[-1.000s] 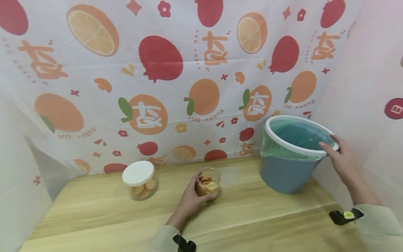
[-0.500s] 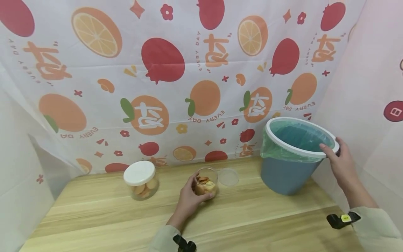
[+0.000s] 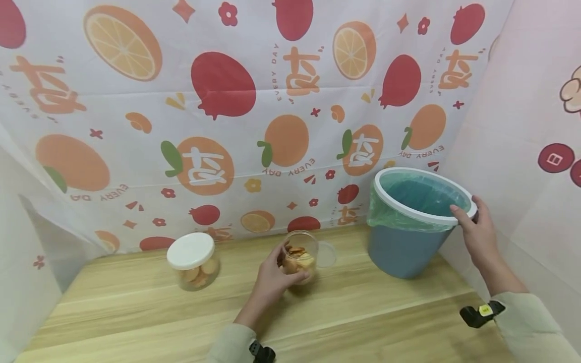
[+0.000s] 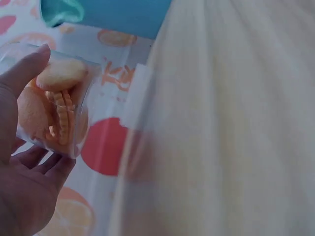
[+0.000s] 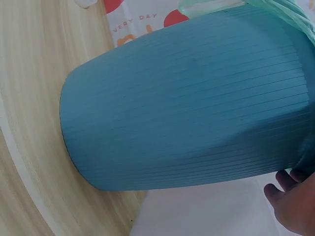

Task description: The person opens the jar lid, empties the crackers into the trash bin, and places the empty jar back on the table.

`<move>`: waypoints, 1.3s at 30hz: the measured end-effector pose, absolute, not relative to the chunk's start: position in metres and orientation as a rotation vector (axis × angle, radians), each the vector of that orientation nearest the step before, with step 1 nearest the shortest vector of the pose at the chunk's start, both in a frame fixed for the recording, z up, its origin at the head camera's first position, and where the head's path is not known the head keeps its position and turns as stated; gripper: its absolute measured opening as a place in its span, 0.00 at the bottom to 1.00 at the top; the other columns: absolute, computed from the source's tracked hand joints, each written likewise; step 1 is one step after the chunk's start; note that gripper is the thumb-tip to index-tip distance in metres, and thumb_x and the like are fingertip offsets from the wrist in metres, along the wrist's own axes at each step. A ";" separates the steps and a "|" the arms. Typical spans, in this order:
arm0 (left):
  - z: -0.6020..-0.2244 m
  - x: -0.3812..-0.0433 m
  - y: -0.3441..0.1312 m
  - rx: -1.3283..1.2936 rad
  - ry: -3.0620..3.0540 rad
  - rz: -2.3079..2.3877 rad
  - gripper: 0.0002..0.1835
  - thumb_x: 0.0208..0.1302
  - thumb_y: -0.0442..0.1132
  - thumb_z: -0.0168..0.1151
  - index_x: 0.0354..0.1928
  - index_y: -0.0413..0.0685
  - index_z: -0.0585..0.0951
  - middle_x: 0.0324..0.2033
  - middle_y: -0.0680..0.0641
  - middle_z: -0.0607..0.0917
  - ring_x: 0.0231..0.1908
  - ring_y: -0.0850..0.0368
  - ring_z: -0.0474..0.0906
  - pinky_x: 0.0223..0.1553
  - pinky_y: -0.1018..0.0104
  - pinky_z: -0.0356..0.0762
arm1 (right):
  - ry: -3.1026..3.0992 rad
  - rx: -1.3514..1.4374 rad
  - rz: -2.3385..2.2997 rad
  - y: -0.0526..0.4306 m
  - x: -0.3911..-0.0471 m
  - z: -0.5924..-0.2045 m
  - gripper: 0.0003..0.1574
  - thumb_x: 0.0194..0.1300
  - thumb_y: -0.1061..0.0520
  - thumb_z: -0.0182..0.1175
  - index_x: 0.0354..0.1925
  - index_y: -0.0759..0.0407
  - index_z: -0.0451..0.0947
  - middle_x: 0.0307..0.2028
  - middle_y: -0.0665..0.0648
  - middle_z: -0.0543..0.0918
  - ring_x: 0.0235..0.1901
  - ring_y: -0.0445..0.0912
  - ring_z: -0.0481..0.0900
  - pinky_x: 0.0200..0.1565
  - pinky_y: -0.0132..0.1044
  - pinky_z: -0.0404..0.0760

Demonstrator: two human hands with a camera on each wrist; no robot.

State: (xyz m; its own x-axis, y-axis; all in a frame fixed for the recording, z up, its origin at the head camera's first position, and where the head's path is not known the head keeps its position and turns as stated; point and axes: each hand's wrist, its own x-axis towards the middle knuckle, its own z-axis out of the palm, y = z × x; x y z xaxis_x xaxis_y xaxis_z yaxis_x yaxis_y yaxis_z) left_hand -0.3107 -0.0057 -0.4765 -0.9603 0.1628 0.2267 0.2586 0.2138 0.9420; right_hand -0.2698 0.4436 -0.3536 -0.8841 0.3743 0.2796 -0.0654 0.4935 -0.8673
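Observation:
My left hand (image 3: 272, 276) grips a lidless clear jar (image 3: 308, 276) of cookies, with the thumb on its near side. In the left wrist view the cookies (image 4: 60, 76) show through the wall, and a gap separates the jar's base from the wooden table. A clear round lid (image 3: 328, 253) lies on the table just right of the jar. At the right, my right hand (image 3: 481, 236) holds the white rim of a blue trash bin (image 3: 399, 252), thumb over the rim, fingers outside. A green bag (image 3: 386, 214) lines the bin.
A second clear jar (image 3: 197, 275) of cookies, capped by a white lid (image 3: 190, 250), stands on the wooden table (image 3: 150, 317) to the left. A fruit-print cloth (image 3: 254, 111) hangs along the back, and pale cloth walls flank both sides.
The left hand has raised the open jar slightly from the tabletop. The right hand keeps its hold on the bin rim. The head view has shifted a little.

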 end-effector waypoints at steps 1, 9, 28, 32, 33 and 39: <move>-0.472 -0.310 -0.004 -0.424 -2.391 -1.871 0.54 0.44 0.48 0.84 0.75 0.56 0.66 0.62 0.45 0.78 0.68 0.44 0.73 0.68 0.46 0.71 | -2.303 -0.260 1.370 0.443 -0.270 -0.353 0.55 0.77 0.36 0.47 0.81 0.58 0.29 0.80 0.70 0.41 0.79 0.65 0.41 0.76 0.63 0.47; -0.424 -0.318 0.011 -0.535 -2.443 -1.667 0.54 0.44 0.48 0.85 0.74 0.48 0.68 0.59 0.46 0.81 0.65 0.47 0.76 0.65 0.49 0.75 | -2.325 -0.268 1.396 0.442 -0.269 -0.356 0.55 0.77 0.35 0.46 0.81 0.54 0.28 0.81 0.67 0.41 0.79 0.64 0.42 0.75 0.63 0.50; -0.298 -0.350 0.070 -0.805 -2.440 -1.735 0.46 0.50 0.51 0.81 0.71 0.57 0.69 0.58 0.51 0.82 0.50 0.56 0.81 0.47 0.63 0.83 | -2.221 -0.222 1.572 0.440 -0.265 -0.355 0.55 0.77 0.37 0.49 0.81 0.47 0.26 0.82 0.61 0.36 0.80 0.58 0.41 0.75 0.48 0.53; -0.277 -0.351 0.085 -0.817 -2.490 -1.696 0.47 0.50 0.52 0.81 0.71 0.53 0.69 0.59 0.49 0.80 0.53 0.55 0.79 0.48 0.64 0.83 | -2.240 -0.237 1.546 0.438 -0.265 -0.354 0.55 0.77 0.36 0.48 0.81 0.49 0.25 0.82 0.62 0.36 0.80 0.60 0.43 0.74 0.51 0.55; -0.272 -0.352 0.088 -0.821 -2.508 -1.695 0.48 0.50 0.52 0.81 0.72 0.53 0.68 0.60 0.49 0.79 0.54 0.55 0.79 0.47 0.63 0.84 | -2.242 -0.243 1.542 0.437 -0.264 -0.354 0.55 0.77 0.36 0.48 0.81 0.48 0.26 0.82 0.62 0.37 0.80 0.60 0.43 0.73 0.52 0.55; -0.250 -0.358 0.109 -0.897 -2.580 -1.527 0.51 0.49 0.50 0.82 0.74 0.51 0.66 0.63 0.47 0.78 0.54 0.53 0.79 0.47 0.62 0.85 | -2.228 -0.253 1.542 0.437 -0.261 -0.352 0.55 0.76 0.36 0.49 0.82 0.47 0.27 0.82 0.61 0.39 0.80 0.61 0.46 0.73 0.56 0.55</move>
